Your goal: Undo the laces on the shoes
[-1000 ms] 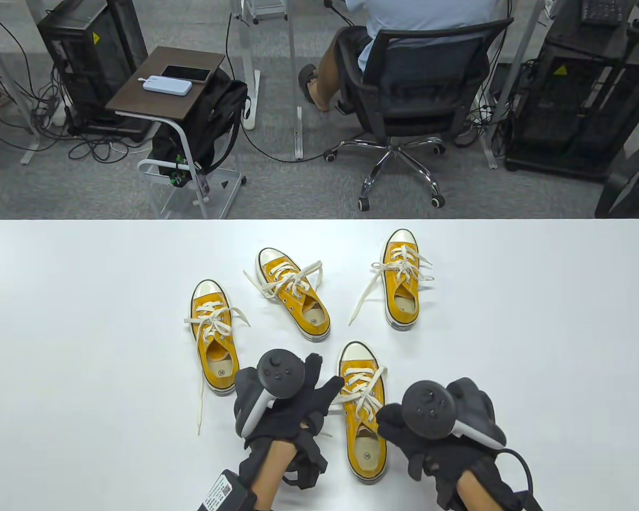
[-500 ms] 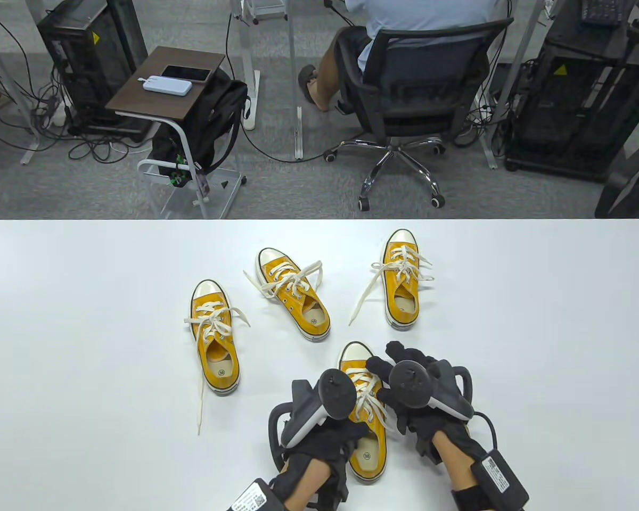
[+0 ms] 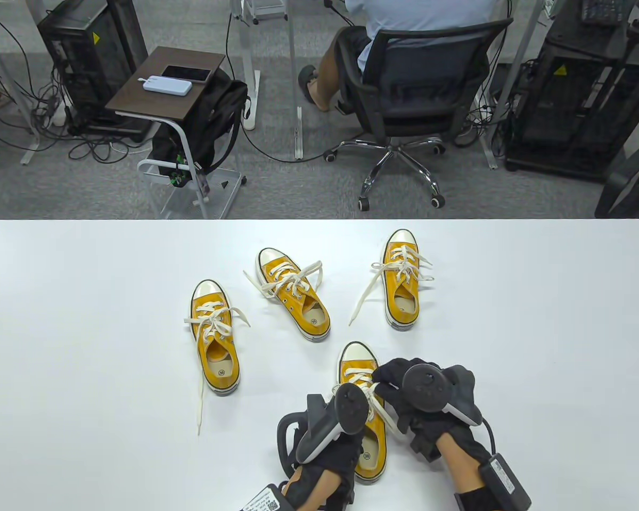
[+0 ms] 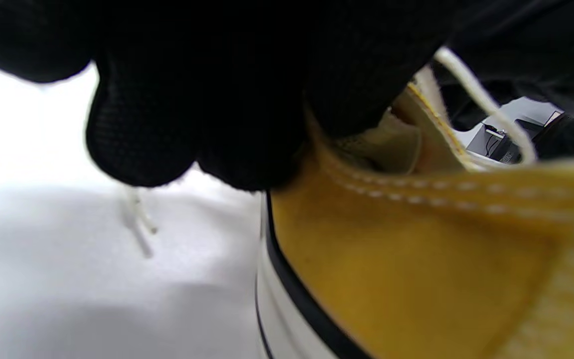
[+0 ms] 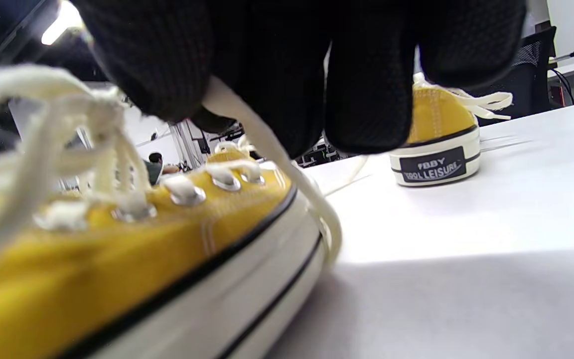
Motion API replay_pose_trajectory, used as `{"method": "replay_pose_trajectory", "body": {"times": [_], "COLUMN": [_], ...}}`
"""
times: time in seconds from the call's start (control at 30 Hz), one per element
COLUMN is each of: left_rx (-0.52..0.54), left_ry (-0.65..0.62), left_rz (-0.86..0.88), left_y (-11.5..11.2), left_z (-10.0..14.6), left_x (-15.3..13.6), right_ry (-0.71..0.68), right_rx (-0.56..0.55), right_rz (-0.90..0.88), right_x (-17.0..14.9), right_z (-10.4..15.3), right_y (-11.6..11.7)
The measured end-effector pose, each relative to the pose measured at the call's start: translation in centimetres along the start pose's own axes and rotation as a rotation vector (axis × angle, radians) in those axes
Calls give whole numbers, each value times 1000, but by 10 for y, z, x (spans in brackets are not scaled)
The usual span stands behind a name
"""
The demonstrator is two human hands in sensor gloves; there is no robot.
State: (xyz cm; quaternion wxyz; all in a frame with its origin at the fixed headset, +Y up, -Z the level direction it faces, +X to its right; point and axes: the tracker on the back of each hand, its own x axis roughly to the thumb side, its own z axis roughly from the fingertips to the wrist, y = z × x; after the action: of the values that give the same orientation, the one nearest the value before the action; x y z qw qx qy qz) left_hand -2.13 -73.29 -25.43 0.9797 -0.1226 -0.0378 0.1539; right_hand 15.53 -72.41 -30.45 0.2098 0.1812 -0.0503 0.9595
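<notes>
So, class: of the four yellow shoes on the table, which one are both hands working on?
The nearest shoe, closest to the bottom edge. The left hand and the right hand are both on it; the other three sit farther back, untouched.

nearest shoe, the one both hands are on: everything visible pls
Nearest shoe: yellow canvas low-top, white rubber toe cap and sole with black stripe, cream laces through metal eyelets. Upright on the table, toe pointing away. Left hand holds its collar; right hand pinches a lace. Heel partly hidden.
</notes>
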Motion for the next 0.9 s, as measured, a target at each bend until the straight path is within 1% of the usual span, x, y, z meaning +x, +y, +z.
{"method": "replay_pose_trajectory", "body": {"times": [0.07, 0.3, 0.37, 0.43, 0.57, 0.63, 0.7, 0.8, 0.9], "left_rx": [14, 16, 8, 11, -17, -10, -5, 11, 1], "left_ry": [-6, 3, 12, 10, 22, 17, 16, 9, 9], "left_rz": [19, 5, 2, 19, 47, 68, 12, -8, 11], "left_y": [0, 1, 1, 1, 2, 1, 1, 1, 1], "left_z": [0, -1, -1, -1, -3, -5, -3, -2, -2], "left_x": [-1, -1, -1, -4, -8, -6, -2, 0, -1], "right_ry": [0, 26, 53, 107, 151, 170, 183, 215, 272], "right_rx": [-18, -102, -141, -205, -239, -297, -322, -360, -418], "right_rz": [-41, -10, -20, -53, -96, -151, -180, -170, -238], "right_x": [1, 1, -4, -14, -29, -34, -38, -47, -63], "right_z": [2, 9, 11, 15, 20, 23, 26, 32, 41], "right_y": [-5, -21, -30, -42, -51, -59, -67, -78, -90]}}
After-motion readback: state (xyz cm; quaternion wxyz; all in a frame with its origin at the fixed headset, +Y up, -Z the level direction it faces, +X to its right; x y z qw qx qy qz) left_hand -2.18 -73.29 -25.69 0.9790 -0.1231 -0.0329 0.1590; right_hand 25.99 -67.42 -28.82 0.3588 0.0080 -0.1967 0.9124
